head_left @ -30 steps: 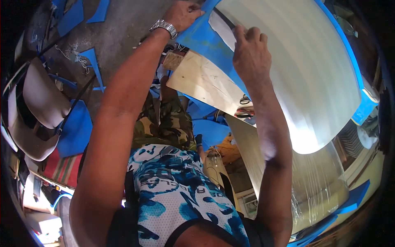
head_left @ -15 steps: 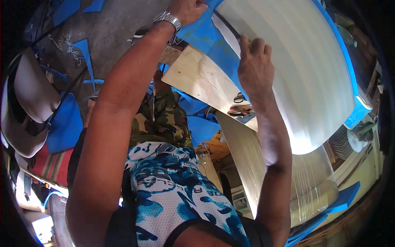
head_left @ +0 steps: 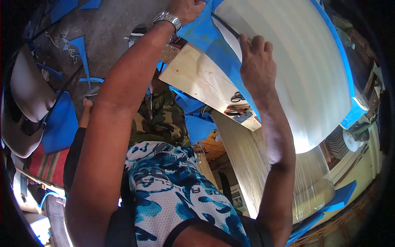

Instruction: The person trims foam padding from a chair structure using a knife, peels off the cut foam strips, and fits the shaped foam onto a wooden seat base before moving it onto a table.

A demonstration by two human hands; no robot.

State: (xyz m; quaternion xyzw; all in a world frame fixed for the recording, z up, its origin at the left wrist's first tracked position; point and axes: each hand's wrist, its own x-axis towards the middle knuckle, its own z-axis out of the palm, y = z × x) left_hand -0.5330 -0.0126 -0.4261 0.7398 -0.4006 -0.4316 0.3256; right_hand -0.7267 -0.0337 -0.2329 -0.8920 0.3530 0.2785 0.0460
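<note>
A large curved white panel with a blue edge fills the upper right. Along its left side runs a blue sheet. At the top, my left hand, with a metal watch on the wrist, pinches the sheet's edge; its fingertips are partly cut off by the frame. My right hand is closed, knuckles up, over the panel's left border. From its fingers a thin dark strip runs up and left between white panel and blue sheet. What the right fingers grip is mostly hidden beneath them.
Below the panel lies a wooden board with black-handled scissors and a red-handled tool. Blue offcuts are scattered on the floor at left. A curved pale shell stands far left. A film-wrapped surface sits lower right.
The view has shifted slightly, so the floor and board appear moved a little left. Both hands keep nearly the same place and hold; the right one is marginally lower and further right.
</note>
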